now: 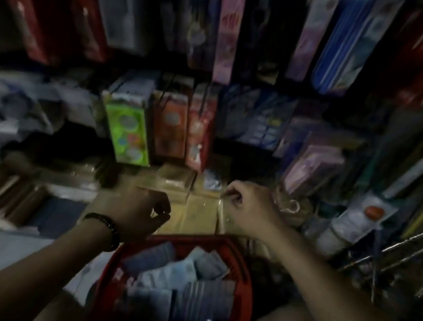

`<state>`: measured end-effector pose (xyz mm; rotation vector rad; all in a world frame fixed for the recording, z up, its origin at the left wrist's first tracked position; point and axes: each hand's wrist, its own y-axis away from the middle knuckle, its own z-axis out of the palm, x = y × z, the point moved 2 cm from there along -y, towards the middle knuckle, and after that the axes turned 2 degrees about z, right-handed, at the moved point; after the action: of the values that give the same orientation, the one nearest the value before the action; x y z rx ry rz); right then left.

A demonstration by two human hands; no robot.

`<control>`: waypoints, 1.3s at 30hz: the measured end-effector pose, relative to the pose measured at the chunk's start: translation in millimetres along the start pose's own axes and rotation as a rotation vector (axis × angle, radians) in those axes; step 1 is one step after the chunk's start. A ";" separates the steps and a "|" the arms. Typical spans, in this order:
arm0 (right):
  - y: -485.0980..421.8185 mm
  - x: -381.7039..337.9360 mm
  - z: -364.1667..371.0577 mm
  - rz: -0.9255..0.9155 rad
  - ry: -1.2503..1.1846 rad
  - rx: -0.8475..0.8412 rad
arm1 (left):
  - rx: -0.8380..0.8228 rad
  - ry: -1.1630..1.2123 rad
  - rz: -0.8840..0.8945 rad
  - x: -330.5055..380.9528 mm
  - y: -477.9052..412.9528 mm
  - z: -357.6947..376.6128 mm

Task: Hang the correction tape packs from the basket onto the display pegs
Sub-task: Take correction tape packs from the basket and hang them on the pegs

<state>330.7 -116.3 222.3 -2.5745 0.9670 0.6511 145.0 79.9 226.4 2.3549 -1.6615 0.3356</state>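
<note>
Left hand (140,213), centre of frame: fingers curled, thumb meeting forefinger; whether it held anything could not be told through the blur. Dark beaded bracelet (106,227) on its wrist. Right hand (247,206), just right of centre and slightly higher: fingers curled, fingertips at a thin pale strip (220,213); grip not determinable. Both hands hung above and beyond a red basket (249,269), lower centre, which contained the correction tape packs (189,274), pale blue and grey, heaped loosely. Beyond the hands: brown cartons (197,212), side by side. Behind these, centre of frame: one green pack (127,132) and orange packs (172,125), upright. Upper centre: pink pack (229,27). Upper right: blue striped pack (343,43). Lower right edge: bare metal rods (410,242), slanting.
</note>
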 end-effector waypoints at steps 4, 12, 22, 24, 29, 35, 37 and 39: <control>28.8 23.7 117.6 0.120 -0.088 -0.248 | -0.149 0.121 -0.172 -52.0 26.3 76.1; 67.5 90.7 292.0 0.319 0.047 -0.577 | -0.351 0.254 -0.331 -99.3 39.5 221.3; 87.4 171.2 354.4 0.252 0.626 -0.622 | -0.745 0.164 -0.283 -115.1 27.1 293.3; 95.0 174.8 358.1 0.236 0.648 -0.574 | -0.754 0.188 -0.271 -115.5 24.9 295.5; 107.2 176.5 361.6 0.248 0.676 -0.557 | -0.773 0.165 -0.230 -110.6 18.4 301.2; 103.6 177.0 354.6 0.338 0.683 -0.639 | -0.796 0.136 -0.208 -102.1 16.5 299.1; 105.0 176.0 349.5 0.360 0.655 -0.667 | -0.801 0.132 -0.211 -103.1 18.1 298.8; 104.8 175.0 343.1 0.374 0.591 -0.679 | -0.807 0.107 -0.201 -103.3 20.0 298.0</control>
<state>272.4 -136.2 -172.1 -3.3173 1.6812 0.3279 106.9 68.8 -87.1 1.8128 -1.1768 -0.2152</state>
